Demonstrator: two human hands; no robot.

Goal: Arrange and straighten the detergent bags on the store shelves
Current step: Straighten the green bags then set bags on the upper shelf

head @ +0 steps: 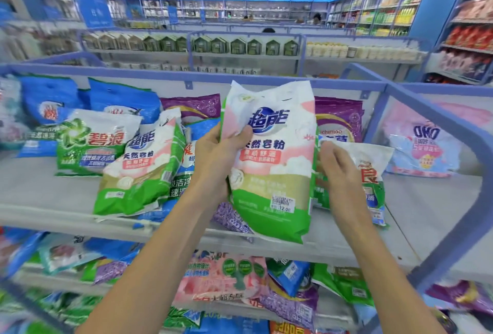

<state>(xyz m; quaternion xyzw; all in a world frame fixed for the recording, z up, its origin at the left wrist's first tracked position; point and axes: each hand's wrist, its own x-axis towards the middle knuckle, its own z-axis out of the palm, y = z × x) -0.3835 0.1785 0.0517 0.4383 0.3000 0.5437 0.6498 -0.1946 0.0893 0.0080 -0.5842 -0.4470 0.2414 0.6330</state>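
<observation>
Both forearms rise from the bottom edge toward frame centre; the left hand (221, 152) grips the bag (269, 163) by its left edge, thumb across the front. At the right edge the right hand (338, 171) has bent fingers, grip unclear. Held above the shelf (40, 189), the bag stands upright, top upward, print facing the camera

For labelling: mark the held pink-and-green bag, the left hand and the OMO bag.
held pink-and-green bag (269, 171), head view, centre of its front.
left hand (214, 155), head view, back of the hand.
OMO bag (422, 147), head view, its printed front.
</observation>
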